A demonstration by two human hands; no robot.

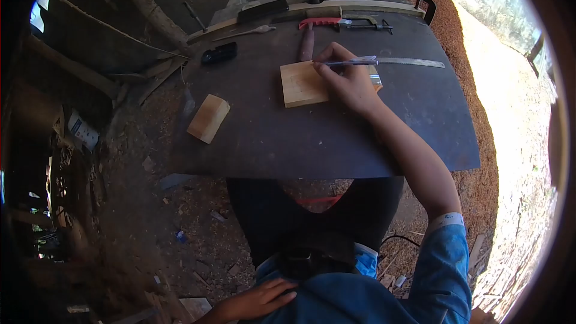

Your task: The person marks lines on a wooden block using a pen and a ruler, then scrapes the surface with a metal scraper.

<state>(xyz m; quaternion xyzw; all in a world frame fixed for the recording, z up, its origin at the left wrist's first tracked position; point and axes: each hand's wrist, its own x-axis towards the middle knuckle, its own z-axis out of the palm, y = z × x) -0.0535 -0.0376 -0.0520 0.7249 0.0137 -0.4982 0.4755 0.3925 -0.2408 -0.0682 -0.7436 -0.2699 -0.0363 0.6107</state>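
My right hand point(350, 78) is closed on a pen point(354, 62), its tip near the top edge of a square wooden block point(300, 86) on the dark table. Part of the block is hidden under the hand, and a shiny metal piece point(375, 78) shows just right of it. My left hand point(267, 298) rests against my blue shirt, well below the table edge, with its fingers stretched out and nothing in it. A smaller wooden block point(208, 119) lies on the left part of the table.
On the table point(252, 150) are a black object point(219, 53), a red-handled tool point(320, 22), a dark wooden handle point(306, 45), a metal ruler point(414, 62) and a small clamp point(369, 23). Another clamp point(427, 5) grips the back right edge. Sawdust point(447, 30) lies beyond.
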